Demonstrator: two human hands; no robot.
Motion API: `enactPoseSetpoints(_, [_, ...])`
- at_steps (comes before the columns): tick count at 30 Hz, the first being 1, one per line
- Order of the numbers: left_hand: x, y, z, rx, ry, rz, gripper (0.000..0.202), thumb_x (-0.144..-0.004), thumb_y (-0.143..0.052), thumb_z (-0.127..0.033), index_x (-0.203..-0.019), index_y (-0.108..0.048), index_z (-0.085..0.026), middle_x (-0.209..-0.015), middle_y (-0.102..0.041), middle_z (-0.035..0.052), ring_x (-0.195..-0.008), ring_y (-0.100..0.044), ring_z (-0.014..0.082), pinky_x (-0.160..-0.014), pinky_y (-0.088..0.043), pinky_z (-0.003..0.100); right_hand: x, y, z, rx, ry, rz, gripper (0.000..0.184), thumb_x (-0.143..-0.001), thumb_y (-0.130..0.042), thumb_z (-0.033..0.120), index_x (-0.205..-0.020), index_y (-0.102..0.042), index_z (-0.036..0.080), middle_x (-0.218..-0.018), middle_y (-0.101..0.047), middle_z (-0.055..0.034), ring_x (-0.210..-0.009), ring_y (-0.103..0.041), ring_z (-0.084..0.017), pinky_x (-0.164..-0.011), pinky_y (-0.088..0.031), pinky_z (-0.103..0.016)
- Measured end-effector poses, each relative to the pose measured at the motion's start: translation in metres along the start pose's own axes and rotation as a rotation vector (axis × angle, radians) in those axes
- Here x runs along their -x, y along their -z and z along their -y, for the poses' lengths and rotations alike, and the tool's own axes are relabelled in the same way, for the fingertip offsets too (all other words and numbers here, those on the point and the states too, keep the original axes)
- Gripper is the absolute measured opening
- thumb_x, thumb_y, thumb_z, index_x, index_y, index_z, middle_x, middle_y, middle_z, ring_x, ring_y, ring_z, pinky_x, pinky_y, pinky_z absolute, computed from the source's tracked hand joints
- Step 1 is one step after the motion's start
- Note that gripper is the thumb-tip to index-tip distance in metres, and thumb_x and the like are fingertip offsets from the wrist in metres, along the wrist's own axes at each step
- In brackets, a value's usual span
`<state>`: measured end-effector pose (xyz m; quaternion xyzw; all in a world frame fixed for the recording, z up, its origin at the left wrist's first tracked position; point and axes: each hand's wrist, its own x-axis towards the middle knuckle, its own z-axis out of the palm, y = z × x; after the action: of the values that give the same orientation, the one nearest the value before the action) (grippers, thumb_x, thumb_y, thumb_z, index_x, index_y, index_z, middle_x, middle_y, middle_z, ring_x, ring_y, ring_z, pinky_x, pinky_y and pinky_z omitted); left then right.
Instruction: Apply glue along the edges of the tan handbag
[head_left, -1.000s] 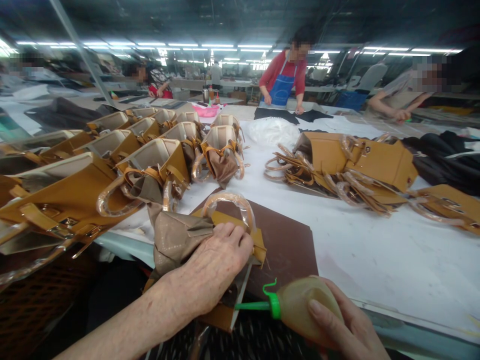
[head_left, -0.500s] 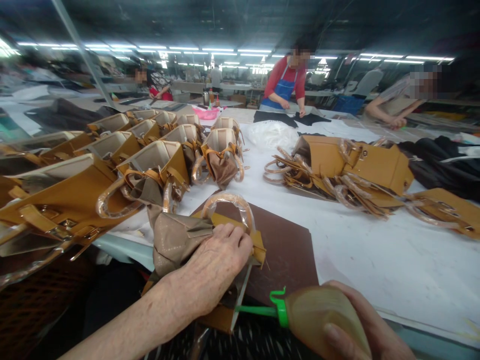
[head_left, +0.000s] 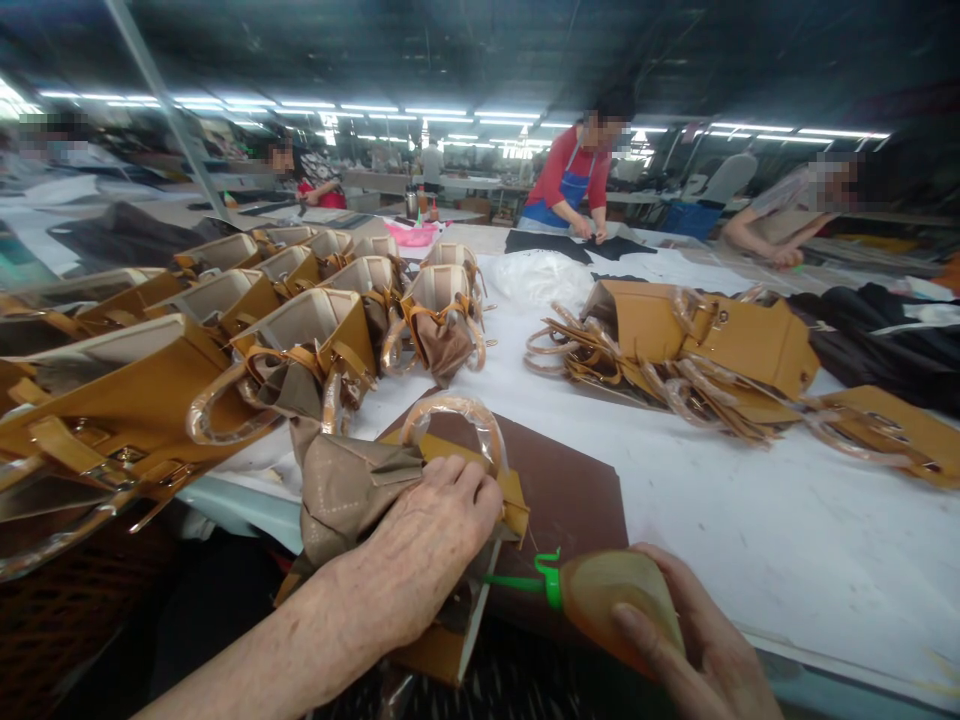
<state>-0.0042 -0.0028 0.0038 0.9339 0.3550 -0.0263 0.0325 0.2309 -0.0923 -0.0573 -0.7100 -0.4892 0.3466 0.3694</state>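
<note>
My left hand (head_left: 442, 530) presses on a tan handbag (head_left: 435, 652) at the table's near edge, its fingers closed over the bag's upper part. The bag's brown lining (head_left: 352, 490) is pulled out to the left of the hand, and a plastic-wrapped handle (head_left: 457, 405) arches beyond the fingers. In my right hand (head_left: 697, 630) is a squeeze glue bottle (head_left: 619, 600) with yellowish-brown contents, lying almost level. Its green nozzle (head_left: 517, 581) points left, the tip at the bag's pale edge. A dark brown board (head_left: 570, 480) lies under the bag.
Rows of tan handbags (head_left: 307, 320) stand open on the left. Flat bag pieces with wrapped handles (head_left: 697, 340) are stacked to the right on the white-covered table (head_left: 750, 530). Behind are a white plastic bag (head_left: 540, 275), dark material (head_left: 877, 340) and several co-workers, one in a blue apron (head_left: 566, 190).
My right hand and the glue bottle have shifted left and slightly up, the nozzle tip moving farther up along the bag's edge. My left hand stays on the bag.
</note>
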Motion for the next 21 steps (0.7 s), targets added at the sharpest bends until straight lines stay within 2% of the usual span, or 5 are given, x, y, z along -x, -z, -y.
enactPoseSetpoints(7, [0.000,0.001,-0.001,0.027,0.027,0.008,0.059,-0.044,-0.052,-0.006,-0.101,-0.040,-0.014,-0.102,-0.044,0.0077,-0.090,-0.039,0.0247,-0.085,-0.039,0.039,-0.025,-0.005,-0.013,0.107,0.017,0.022,0.051,-0.076,-0.049,0.060,-0.111,-0.043,0.024,-0.095,-0.059,-0.0035,-0.088,-0.054,-0.025,-0.078,-0.040,-0.036])
enactPoseSetpoints(11, [-0.001,0.001,-0.001,0.017,0.006,-0.007,0.053,-0.046,-0.052,-0.006,-0.098,-0.042,-0.013,-0.100,-0.045,0.0087,-0.089,-0.040,0.0252,-0.084,-0.040,0.041,-0.035,-0.006,-0.016,0.175,0.043,0.009,0.054,-0.075,-0.049,0.061,-0.112,-0.044,0.022,-0.101,-0.059,-0.0061,-0.092,-0.054,-0.027,-0.081,-0.041,-0.039])
enactPoseSetpoints(14, [-0.002,0.002,-0.001,0.013,0.005,-0.013,0.048,-0.049,-0.051,-0.006,-0.096,-0.043,-0.013,-0.099,-0.046,0.0088,-0.089,-0.040,0.0252,-0.083,-0.040,0.041,-0.038,-0.009,-0.022,0.190,0.087,-0.032,0.055,-0.075,-0.049,0.060,-0.114,-0.043,0.021,-0.101,-0.059,-0.0068,-0.092,-0.054,-0.028,-0.082,-0.041,-0.040])
enactPoseSetpoints(18, [-0.002,0.005,-0.002,0.016,0.012,0.031,0.052,-0.046,-0.054,-0.006,-0.096,-0.043,-0.013,-0.099,-0.045,0.0087,-0.089,-0.041,0.0254,-0.083,-0.040,0.040,-0.036,-0.013,-0.030,0.165,0.178,-0.040,0.054,-0.076,-0.052,0.057,-0.113,-0.044,0.019,-0.102,-0.058,-0.0079,-0.092,-0.055,-0.027,-0.081,-0.043,-0.038])
enactPoseSetpoints(21, [-0.002,0.005,-0.001,0.019,0.010,0.028,0.046,-0.051,-0.054,-0.007,-0.095,-0.043,-0.014,-0.099,-0.045,0.0088,-0.089,-0.041,0.0254,-0.083,-0.040,0.040,-0.033,-0.010,-0.031,0.160,0.161,-0.012,0.053,-0.075,-0.053,0.056,-0.113,-0.044,0.020,-0.100,-0.059,-0.0063,-0.090,-0.055,-0.026,-0.080,-0.043,-0.037])
